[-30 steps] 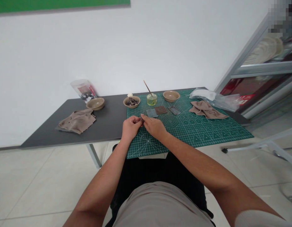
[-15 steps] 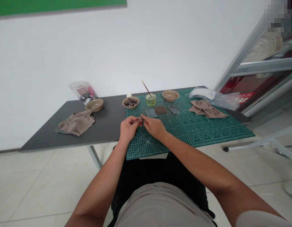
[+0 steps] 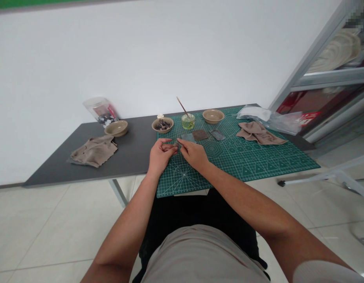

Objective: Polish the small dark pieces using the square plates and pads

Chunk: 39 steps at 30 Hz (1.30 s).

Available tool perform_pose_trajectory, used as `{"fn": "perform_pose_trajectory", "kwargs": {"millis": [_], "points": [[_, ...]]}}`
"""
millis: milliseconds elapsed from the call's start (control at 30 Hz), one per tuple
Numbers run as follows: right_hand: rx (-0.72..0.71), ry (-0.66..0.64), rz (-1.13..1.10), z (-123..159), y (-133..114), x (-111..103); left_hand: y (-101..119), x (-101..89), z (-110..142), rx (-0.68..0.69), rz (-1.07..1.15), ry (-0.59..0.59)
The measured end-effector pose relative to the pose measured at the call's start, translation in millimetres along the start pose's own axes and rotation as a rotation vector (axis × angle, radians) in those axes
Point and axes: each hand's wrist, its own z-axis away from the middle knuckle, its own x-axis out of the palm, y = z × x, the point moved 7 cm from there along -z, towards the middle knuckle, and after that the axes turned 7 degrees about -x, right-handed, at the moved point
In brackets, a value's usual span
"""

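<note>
My left hand (image 3: pixel 160 154) is over the left part of the green cutting mat (image 3: pixel 229 163), its thumb and bent fingers pinching a small grey piece (image 3: pixel 176 144); its index finger is lifted. From the other side, my right hand (image 3: pixel 194 154) meets the same piece with its fingertips, index finger raised a little. The piece is mostly covered by fingers, so its exact kind does not show. Just beyond my hands lie a grey-blue flat square (image 3: pixel 188 137), a brown flat square (image 3: pixel 200 135) and a dark grey flat piece (image 3: pixel 217 135).
A bowl of dark chunks (image 3: pixel 162 125), a glass of yellowish-green liquid (image 3: pixel 188 122) with a brush (image 3: pixel 182 105) and a tan bowl (image 3: pixel 213 115) stand behind. Left are another bowl (image 3: pixel 116 128), a clear jar (image 3: pixel 101 110) and a brown cloth (image 3: pixel 95 151). Right are a cloth (image 3: pixel 258 133) and plastic bag (image 3: pixel 284 122).
The index fingers of both hands have lifted off the small piece, and the fingertips have parted slightly. The view has tilted a little; the things on the table stay in place.
</note>
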Motion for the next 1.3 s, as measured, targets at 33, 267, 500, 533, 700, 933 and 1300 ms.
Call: {"fn": "perform_pose_trajectory", "kwargs": {"millis": [33,267,500,533,700,933,1300], "points": [[-0.008,-0.012,0.008,0.1,-1.5,0.5,-1.3,-1.4,-0.8,0.001,-0.017,0.011],[-0.143,-0.057,0.076,2.9,-14.9,4.0,-0.1,-8.0,-1.0,0.028,-0.165,0.076],[-0.212,-0.07,0.148,4.2,-20.2,6.5,19.7,-5.0,8.9,0.074,-0.45,0.136],[-0.222,-0.074,0.153,4.4,-20.6,7.4,20.7,-5.4,10.1,0.076,-0.472,0.15],[-0.187,-0.085,0.174,4.6,-16.3,10.2,15.1,-10.2,12.4,0.059,-0.428,0.2],[-0.19,-0.098,0.184,5.1,-18.6,9.3,14.2,-7.7,11.4,0.089,-0.445,0.171],[-0.091,-0.132,0.179,3.6,-14.2,8.8,3.1,-11.2,9.3,0.047,-0.169,0.143]]}}
